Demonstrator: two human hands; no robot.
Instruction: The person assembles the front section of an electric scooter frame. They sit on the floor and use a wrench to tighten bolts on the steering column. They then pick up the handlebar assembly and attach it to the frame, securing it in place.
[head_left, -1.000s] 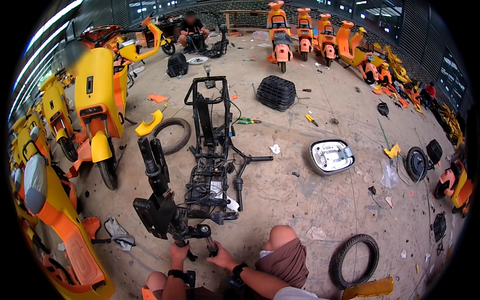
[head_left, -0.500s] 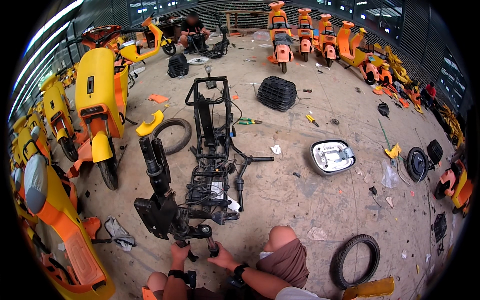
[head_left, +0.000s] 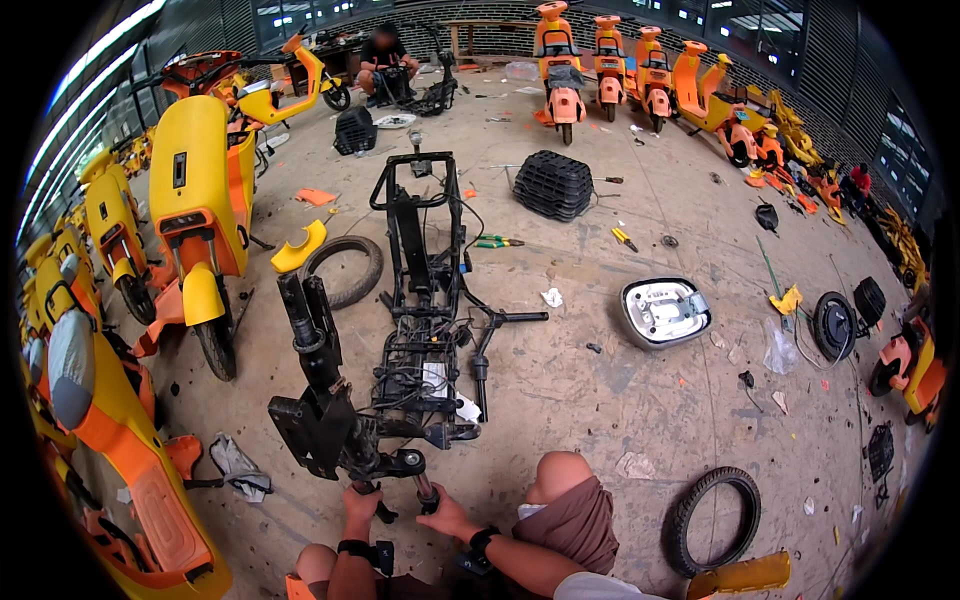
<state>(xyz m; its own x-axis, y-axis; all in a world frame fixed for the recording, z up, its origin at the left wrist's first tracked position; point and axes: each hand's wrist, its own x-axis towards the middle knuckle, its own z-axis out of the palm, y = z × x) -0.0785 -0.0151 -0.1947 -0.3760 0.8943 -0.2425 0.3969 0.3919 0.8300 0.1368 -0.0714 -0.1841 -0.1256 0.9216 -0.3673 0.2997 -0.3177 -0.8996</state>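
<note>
Glossy yellow scooters (head_left: 200, 190) line the left side, beside a crumpled grey rag (head_left: 238, 466) on the dusty concrete. The left hand (head_left: 362, 503) is curled shut around a black stub at the near end of the stripped scooter frame (head_left: 415, 300), and the right hand (head_left: 445, 518) wraps the neighbouring stem. The frame lies lengthwise on the floor ahead (rigid steel tube, probably heavy, with loose cables); its bare tubes look like the surest grips. Further right lie a white seat pan (head_left: 663, 311) and a knobbly tyre (head_left: 716, 518).

Little changes: the left hand (head_left: 362, 503) and right hand (head_left: 447, 517) shift slightly lower along the stripped scooter frame's (head_left: 415, 330) front fork tubes (head_left: 405, 478).
</note>
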